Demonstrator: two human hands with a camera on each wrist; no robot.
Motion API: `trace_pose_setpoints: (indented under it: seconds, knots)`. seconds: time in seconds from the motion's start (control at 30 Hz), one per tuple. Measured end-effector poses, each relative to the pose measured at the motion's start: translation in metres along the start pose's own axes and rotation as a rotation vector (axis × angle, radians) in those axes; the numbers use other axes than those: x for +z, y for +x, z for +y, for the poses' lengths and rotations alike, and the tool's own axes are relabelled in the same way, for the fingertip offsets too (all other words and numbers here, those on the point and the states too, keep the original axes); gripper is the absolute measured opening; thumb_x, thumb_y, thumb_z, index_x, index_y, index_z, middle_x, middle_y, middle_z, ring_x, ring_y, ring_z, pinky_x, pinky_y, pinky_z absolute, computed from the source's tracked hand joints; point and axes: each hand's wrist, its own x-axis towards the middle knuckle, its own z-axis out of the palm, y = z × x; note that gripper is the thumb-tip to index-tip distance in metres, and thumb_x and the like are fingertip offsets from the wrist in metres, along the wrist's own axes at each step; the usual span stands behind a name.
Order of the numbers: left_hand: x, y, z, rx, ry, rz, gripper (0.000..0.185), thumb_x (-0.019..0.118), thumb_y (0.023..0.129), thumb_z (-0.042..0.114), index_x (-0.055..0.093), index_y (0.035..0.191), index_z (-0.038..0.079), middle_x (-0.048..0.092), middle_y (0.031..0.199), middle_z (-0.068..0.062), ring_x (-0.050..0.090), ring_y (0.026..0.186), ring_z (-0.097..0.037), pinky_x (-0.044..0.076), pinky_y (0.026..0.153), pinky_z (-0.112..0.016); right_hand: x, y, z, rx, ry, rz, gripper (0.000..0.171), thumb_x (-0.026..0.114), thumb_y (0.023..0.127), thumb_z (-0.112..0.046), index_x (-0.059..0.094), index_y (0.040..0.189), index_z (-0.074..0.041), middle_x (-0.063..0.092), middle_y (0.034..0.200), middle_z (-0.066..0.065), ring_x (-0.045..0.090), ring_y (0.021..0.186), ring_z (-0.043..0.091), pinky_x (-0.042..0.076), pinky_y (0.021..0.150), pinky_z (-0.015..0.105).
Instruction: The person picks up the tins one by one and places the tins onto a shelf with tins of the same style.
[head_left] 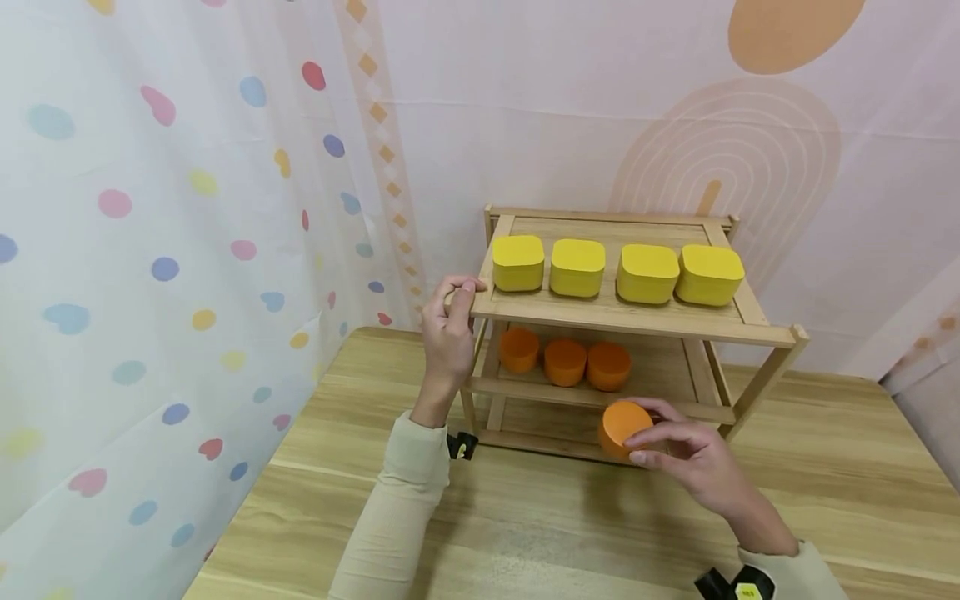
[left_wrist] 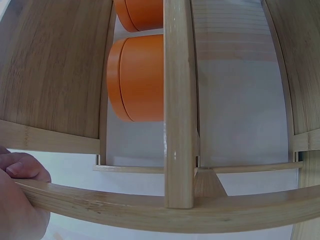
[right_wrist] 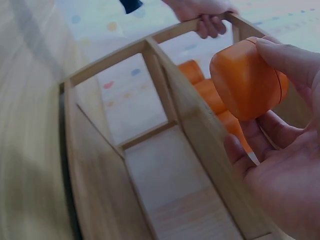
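Flanking orange tin (head_left: 621,427): three orange tins (head_left: 565,362)

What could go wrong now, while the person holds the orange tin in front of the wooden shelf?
1. The right hand holds the orange tin only with the fingertips, so it may slip and fall on the table.
2. Three orange tins already stand close together on the middle level; a careless push might knock them.
3. The left hand grips only one corner of the shelf, so the shelf might shift, and the yellow boxes could slide.

boxes (head_left: 619,271) on rack (head_left: 630,321), tins (head_left: 564,362) beneath
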Motion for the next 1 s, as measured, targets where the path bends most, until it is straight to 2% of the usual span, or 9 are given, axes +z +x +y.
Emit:
trace_pose_setpoints:
  seconds: [0.17,0.3,0.5,0.63,0.7,0.8,0.87,0.97,1.0]
  knots:
    - [0.0,-0.001,0.001,-0.001,-0.002,0.001,0.03,0.046,0.103,0.021,0.065,0.095,-0.001,0.038,0.053,0.002,0.026,0.043,-0.01,0.022,0.042,-0.023,-0.01,0.005,-0.004,-0.116,0.037,0.014,0.042,0.057,0.079,0.029,0.072,0.107,0.002,0.055,0.137,0.013,0.05,0.13,0.019,0.045,0.102,0.024]
    - [0.0,-0.001,0.002,-0.015,-0.001,-0.002,0.029,0.046,0.104,0.019,0.065,0.096,-0.002,0.041,0.054,0.003,0.027,0.043,-0.009,0.023,0.042,-0.022,-0.017,0.007,-0.009,-0.123,0.028,0.049,0.04,0.055,0.08,0.029,0.071,0.108,0.004,0.057,0.135,0.01,0.045,0.134,0.018,0.048,0.097,0.022]
    - [-0.001,0.0,0.003,-0.027,-0.009,-0.008,0.029,0.046,0.104,0.018,0.065,0.098,-0.003,0.043,0.057,0.001,0.026,0.044,-0.009,0.023,0.043,-0.022,-0.025,0.01,-0.017,-0.033,-0.044,0.139,0.035,0.055,0.084,0.026,0.072,0.106,0.004,0.06,0.13,0.001,0.042,0.135,0.013,0.047,0.096,0.018]
    - [-0.002,0.0,0.003,-0.012,0.002,-0.008,0.03,0.046,0.104,0.02,0.065,0.096,-0.002,0.037,0.053,0.002,0.025,0.043,-0.009,0.022,0.042,-0.022,-0.027,0.013,-0.017,0.042,-0.105,0.197,0.028,0.058,0.086,0.021,0.072,0.105,0.005,0.065,0.124,-0.004,0.041,0.136,0.008,0.046,0.096,0.015]
    - [-0.002,0.0,0.002,-0.01,0.004,-0.006,0.031,0.046,0.104,0.021,0.065,0.096,-0.001,0.034,0.052,0.003,0.023,0.042,-0.009,0.021,0.041,-0.023,-0.027,0.015,-0.016,0.098,-0.147,0.225,0.024,0.06,0.088,0.017,0.072,0.104,0.005,0.069,0.115,-0.008,0.05,0.126,0.006,0.049,0.09,0.015]
    - [-0.002,0.0,0.0,-0.009,0.002,-0.009,0.031,0.045,0.103,0.022,0.065,0.095,0.0,0.032,0.051,0.003,0.023,0.042,-0.01,0.02,0.04,-0.023,-0.027,0.016,-0.015,0.185,-0.217,0.265,0.019,0.062,0.09,0.011,0.072,0.105,0.005,0.069,0.111,-0.012,0.056,0.117,0.002,0.052,0.082,0.016]
    - [-0.002,0.0,0.0,-0.008,0.0,-0.01,0.031,0.045,0.103,0.023,0.065,0.095,0.0,0.031,0.051,0.003,0.023,0.041,-0.01,0.02,0.04,-0.023,-0.027,0.016,-0.015,0.232,-0.262,0.28,0.017,0.064,0.091,0.005,0.071,0.106,0.005,0.065,0.118,-0.011,0.055,0.114,-0.001,0.052,0.078,0.016]
    - [-0.002,0.0,0.0,-0.004,-0.001,-0.013,0.031,0.045,0.103,0.023,0.064,0.095,0.0,0.032,0.051,0.002,0.023,0.041,-0.01,0.021,0.04,-0.023,-0.028,0.017,-0.013,0.264,-0.308,0.29,0.016,0.065,0.092,0.001,0.071,0.106,0.005,0.055,0.136,0.005,0.046,0.124,-0.003,0.051,0.08,0.014]
    - [-0.002,0.0,0.0,-0.002,-0.003,-0.012,0.032,0.045,0.103,0.024,0.064,0.095,0.0,0.033,0.051,0.003,0.023,0.041,-0.01,0.021,0.04,-0.023,-0.029,0.018,-0.013,0.269,-0.331,0.29,0.016,0.066,0.092,0.0,0.072,0.106,0.005,0.051,0.14,0.01,0.044,0.129,0.002,0.05,0.082,0.013]
